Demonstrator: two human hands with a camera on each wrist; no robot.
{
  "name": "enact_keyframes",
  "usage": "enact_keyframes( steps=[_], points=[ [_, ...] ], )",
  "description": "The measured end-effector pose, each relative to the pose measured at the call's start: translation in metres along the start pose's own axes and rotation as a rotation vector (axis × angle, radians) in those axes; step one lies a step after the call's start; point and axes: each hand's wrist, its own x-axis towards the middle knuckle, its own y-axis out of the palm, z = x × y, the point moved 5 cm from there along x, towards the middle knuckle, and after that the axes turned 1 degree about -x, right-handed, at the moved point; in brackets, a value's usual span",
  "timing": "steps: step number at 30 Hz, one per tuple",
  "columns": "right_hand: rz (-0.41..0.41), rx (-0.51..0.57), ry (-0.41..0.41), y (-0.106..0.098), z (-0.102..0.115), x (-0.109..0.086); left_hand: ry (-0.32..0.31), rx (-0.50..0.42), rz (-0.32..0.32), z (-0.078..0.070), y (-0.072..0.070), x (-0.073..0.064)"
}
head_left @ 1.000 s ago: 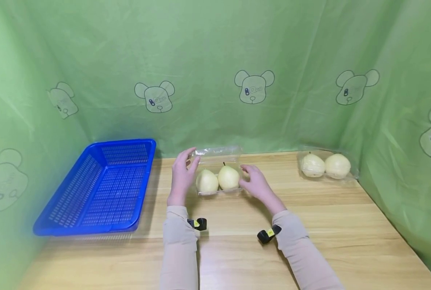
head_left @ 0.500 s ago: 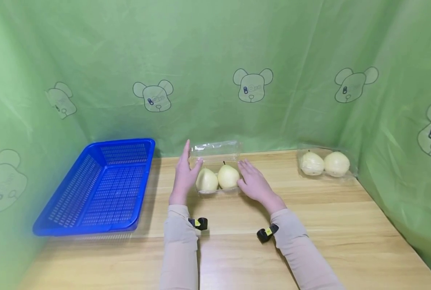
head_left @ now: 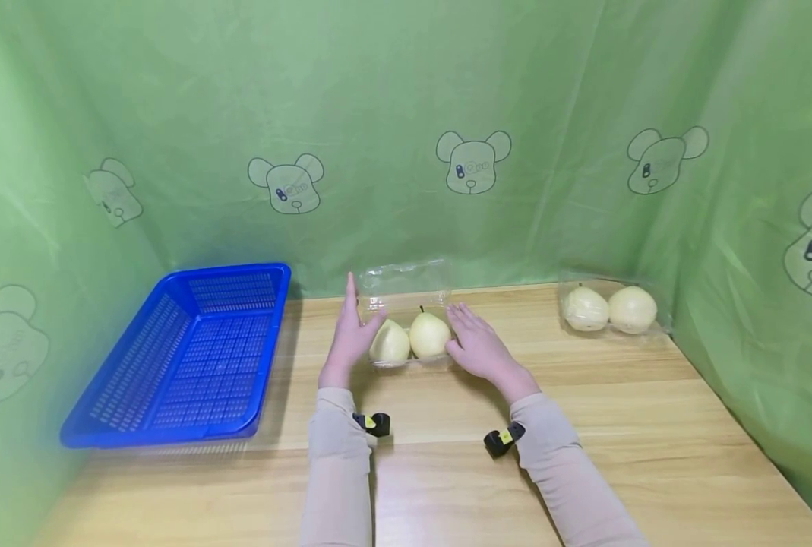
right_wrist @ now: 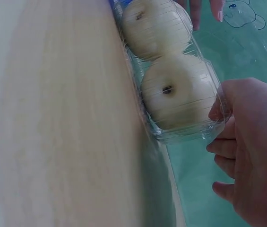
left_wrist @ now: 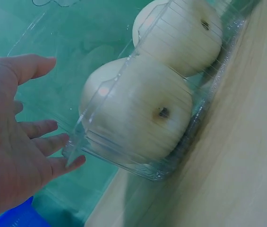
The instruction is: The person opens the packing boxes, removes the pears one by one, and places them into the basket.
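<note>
A clear plastic clamshell box (head_left: 412, 362) sits at the back middle of the table, its lid (head_left: 406, 281) raised against the green cloth. Inside are two pale yellow pears, a left pear (head_left: 390, 346) and a right pear (head_left: 430, 335) whose stem points up. My left hand (head_left: 351, 336) is at the box's left end, fingers spread and thumb apart; in the left wrist view its little finger (left_wrist: 69, 165) meets the box corner. At the other end my right hand (head_left: 482, 346) rests with fairly straight fingers, its thumb (right_wrist: 220, 106) touching the box corner.
A blue plastic basket (head_left: 260, 380) stands on the left of the table. Another clear box (head_left: 660, 323) with two pears lies at the back right. Green cloth walls (head_left: 378, 91) printed with mouse heads enclose the wooden table (head_left: 440, 486).
The lid has swung further up and back. My left fingers have straightened away from it, and my right fingers have extended along the box's right end. The pears have stayed in place.
</note>
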Motion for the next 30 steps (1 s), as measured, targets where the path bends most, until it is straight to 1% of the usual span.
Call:
enact_keyframes(
  steps=[4,13,20,25,28,29,30],
  points=[
    [0.004,0.003,-0.001,0.000,0.000,0.000,-0.007,-0.031,0.021,0.004,0.002,-0.001],
    [0.012,0.001,-0.002,0.000,0.000,0.000,-0.021,-0.084,0.043,0.013,0.005,0.001],
    [0.023,-0.001,0.005,-0.001,0.000,-0.001,-0.049,-0.134,0.043,0.021,0.007,0.003],
    [0.024,-0.003,0.006,-0.001,0.000,-0.001,-0.044,-0.166,0.042,0.026,0.009,0.005],
    [0.025,-0.001,0.006,-0.001,0.001,-0.001,-0.044,-0.184,0.043,0.027,0.009,0.004],
    [0.025,-0.001,0.006,-0.001,0.000,-0.001,-0.051,-0.190,0.053,0.023,0.008,0.002],
    [0.026,-0.001,0.007,-0.001,0.001,-0.001,-0.051,-0.194,0.058,0.023,0.008,0.002]
  ],
)
